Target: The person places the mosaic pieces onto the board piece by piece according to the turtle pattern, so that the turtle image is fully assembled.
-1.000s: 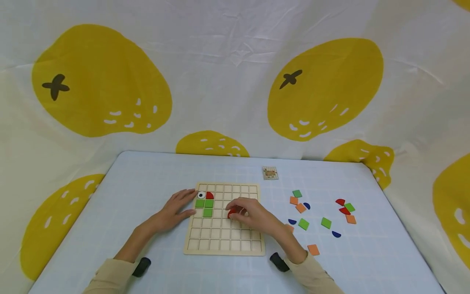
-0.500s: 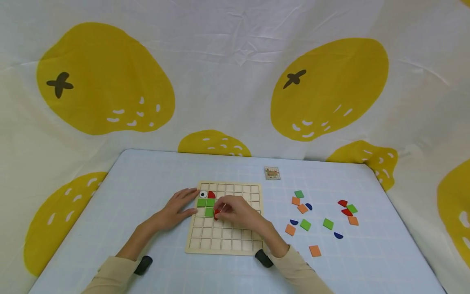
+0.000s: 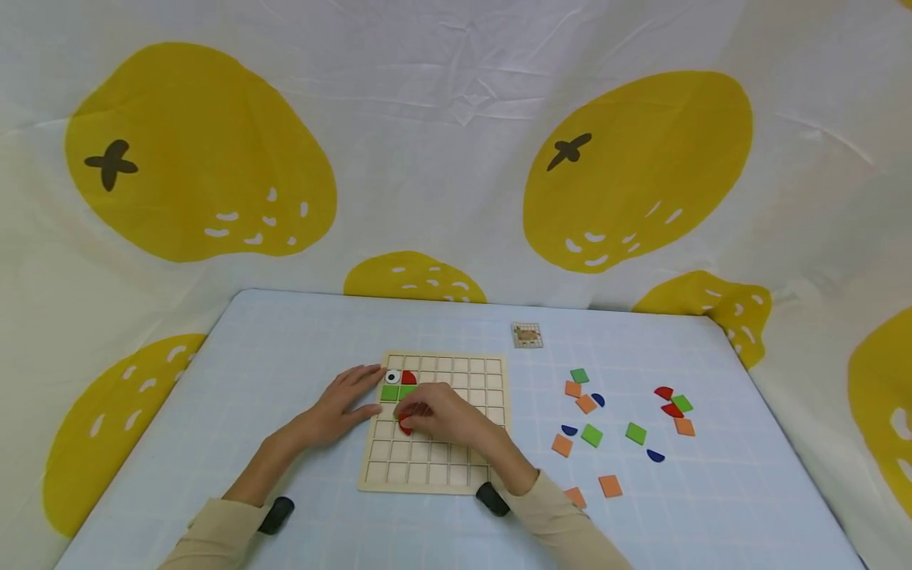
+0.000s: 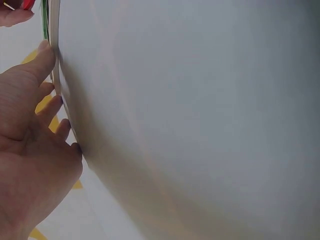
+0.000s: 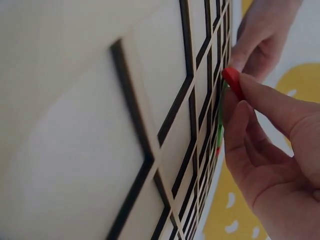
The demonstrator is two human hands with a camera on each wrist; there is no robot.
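Note:
A wooden grid board (image 3: 436,473) lies on the table. In its upper left cells sit a white tile with a black dot (image 3: 392,377), a red quarter-circle tile (image 3: 409,378) and green square tiles (image 3: 389,393). Over the board's left part, my right hand (image 3: 447,416) pinches a red tile (image 5: 232,81) between thumb and fingers; the fingers partly hide its shape. The cells beneath that hand are hidden. My left hand (image 3: 333,412) rests against the board's left edge, with fingers extended and touching it.
Loose orange squares (image 3: 562,445), green squares (image 3: 591,435), blue half-circles (image 3: 655,456) and red pieces (image 3: 672,411) lie scattered to the right. A small picture card (image 3: 527,336) lies beyond the board's upper right corner. Behind the table (image 3: 741,475) hangs a patterned cloth (image 3: 427,158).
My right hand has moved left across the board with the red tile, from the middle columns to just below the green tiles. The left hand stays at the board's edge.

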